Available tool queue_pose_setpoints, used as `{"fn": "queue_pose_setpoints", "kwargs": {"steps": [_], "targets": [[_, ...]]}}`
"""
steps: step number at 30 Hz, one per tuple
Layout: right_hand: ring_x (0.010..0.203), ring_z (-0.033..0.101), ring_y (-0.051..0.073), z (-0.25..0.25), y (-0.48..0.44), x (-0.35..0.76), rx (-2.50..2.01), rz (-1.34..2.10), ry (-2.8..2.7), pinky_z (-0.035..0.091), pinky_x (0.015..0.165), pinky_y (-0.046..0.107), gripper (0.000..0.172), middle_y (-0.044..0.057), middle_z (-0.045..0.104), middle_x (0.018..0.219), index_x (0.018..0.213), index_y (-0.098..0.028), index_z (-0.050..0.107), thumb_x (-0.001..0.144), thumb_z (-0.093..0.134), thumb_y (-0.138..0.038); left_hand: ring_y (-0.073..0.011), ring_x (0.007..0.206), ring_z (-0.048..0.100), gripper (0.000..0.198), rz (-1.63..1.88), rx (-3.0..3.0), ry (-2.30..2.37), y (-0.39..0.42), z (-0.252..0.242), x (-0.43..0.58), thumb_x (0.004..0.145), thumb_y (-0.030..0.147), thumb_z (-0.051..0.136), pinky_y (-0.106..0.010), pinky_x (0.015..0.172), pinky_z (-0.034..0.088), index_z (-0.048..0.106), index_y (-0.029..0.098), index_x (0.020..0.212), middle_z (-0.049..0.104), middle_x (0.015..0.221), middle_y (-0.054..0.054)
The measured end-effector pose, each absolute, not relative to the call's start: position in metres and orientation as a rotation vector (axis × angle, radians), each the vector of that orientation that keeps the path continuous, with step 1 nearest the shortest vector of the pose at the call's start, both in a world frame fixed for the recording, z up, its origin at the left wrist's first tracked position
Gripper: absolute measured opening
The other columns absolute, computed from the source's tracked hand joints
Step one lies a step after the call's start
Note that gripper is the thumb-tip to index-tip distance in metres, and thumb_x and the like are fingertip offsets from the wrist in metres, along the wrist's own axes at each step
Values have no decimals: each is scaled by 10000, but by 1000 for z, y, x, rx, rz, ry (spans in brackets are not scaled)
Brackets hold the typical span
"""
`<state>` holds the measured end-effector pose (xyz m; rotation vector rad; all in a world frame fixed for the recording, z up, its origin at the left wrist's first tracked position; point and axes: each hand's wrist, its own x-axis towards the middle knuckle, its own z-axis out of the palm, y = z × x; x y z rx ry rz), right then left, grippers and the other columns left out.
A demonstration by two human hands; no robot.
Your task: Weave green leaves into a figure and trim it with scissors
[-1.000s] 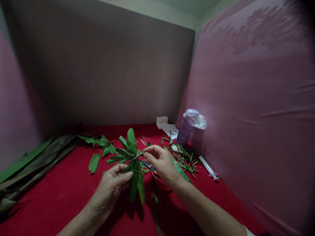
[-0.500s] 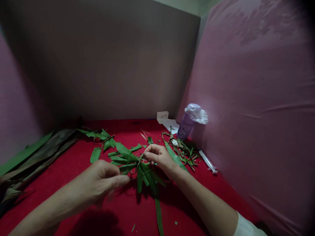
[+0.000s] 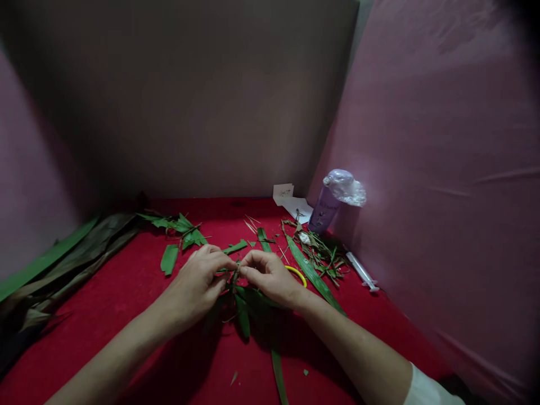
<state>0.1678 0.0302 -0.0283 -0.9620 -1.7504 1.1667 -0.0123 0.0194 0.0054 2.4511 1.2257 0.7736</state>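
A bundle of green leaf strips [image 3: 242,318] with a thin brown stem stands in front of me, its blades fanning downward. My left hand [image 3: 198,287] is closed at the bundle's left side, covering many of the blades, its fingertips at the stem's top. Pinched together, the thumb and index finger of my right hand [image 3: 272,278] meet the left fingertips on that stem. What lies exactly between the fingertips is too small to make out. One long leaf strip [image 3: 277,371] trails toward me over the red cloth [image 3: 177,365].
Behind my right hand a yellow loop [image 3: 298,275] shows in part. Rightward lie a long leaf [image 3: 314,277], a heap of twigs [image 3: 331,261], a syringe [image 3: 361,272] and a plastic-topped purple container [image 3: 324,211]. Cut leaves [image 3: 185,229] and large dried leaves [image 3: 80,256] lie left.
My left hand has moved right and up from the bundle's lower left to the stem, meeting my right hand. The yellow loop now shows. The view has shifted slightly.
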Motion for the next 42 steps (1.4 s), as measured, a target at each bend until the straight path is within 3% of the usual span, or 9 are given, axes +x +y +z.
{"fn": "queue_pose_setpoints", "kwargs": {"steps": [27, 42], "targets": [[622, 487, 96, -26, 23, 166, -987, 790, -1970, 360, 580, 198, 111, -23, 548, 673, 725, -162, 566, 798, 495, -118, -230, 881, 509, 132, 777, 2536, 1219, 19, -6, -17, 787, 157, 491, -371, 755, 386, 608, 217, 789, 604, 858, -57], [603, 469, 87, -28, 24, 167, -968, 745, -1971, 351, 564, 193, 106, -31, 534, 655, 710, -159, 550, 795, 519, -104, -222, 899, 493, 134, 732, 2516, 1257, 17, -3, -17, 814, 173, 466, -389, 775, 396, 597, 194, 799, 579, 872, -59]]}}
